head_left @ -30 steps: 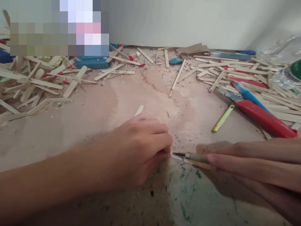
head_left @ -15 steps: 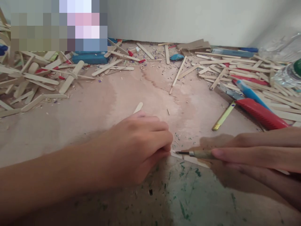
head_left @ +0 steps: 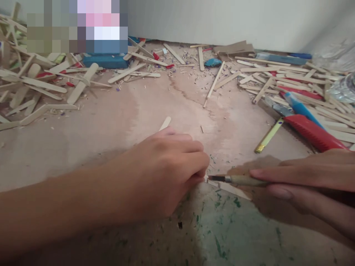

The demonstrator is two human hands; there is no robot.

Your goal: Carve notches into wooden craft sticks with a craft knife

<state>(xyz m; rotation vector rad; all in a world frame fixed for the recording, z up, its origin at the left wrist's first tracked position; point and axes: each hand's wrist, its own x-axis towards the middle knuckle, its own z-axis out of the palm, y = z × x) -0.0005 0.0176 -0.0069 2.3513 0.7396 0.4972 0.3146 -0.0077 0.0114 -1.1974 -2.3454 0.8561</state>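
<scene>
My left hand (head_left: 177, 162) is closed and pressed on the wooden board, pinning a thin wooden craft stick (head_left: 235, 191) whose cut-looking end sticks out to the right. Another pale stick end (head_left: 165, 123) shows above the knuckles; whether it is the same piece is hidden. Between the fingers of my right hand (head_left: 299, 181) is a carving knife (head_left: 246, 180) with a light wooden handle and a metal collar. Its dark blade meets the stick right beside my left fingertips.
Piles of craft sticks lie at the left (head_left: 41, 83) and right. A red utility knife (head_left: 313, 131), a blue pen-like tool (head_left: 302, 109) and a yellow strip (head_left: 269, 136) rest near my right hand. A plastic bottle (head_left: 344, 87) is at the right edge, a white wall (head_left: 210, 22) behind.
The knife blade has shifted slightly along the stick and lies flatter against it. My right thumb now shows below the handle. The whole view has moved a little.
</scene>
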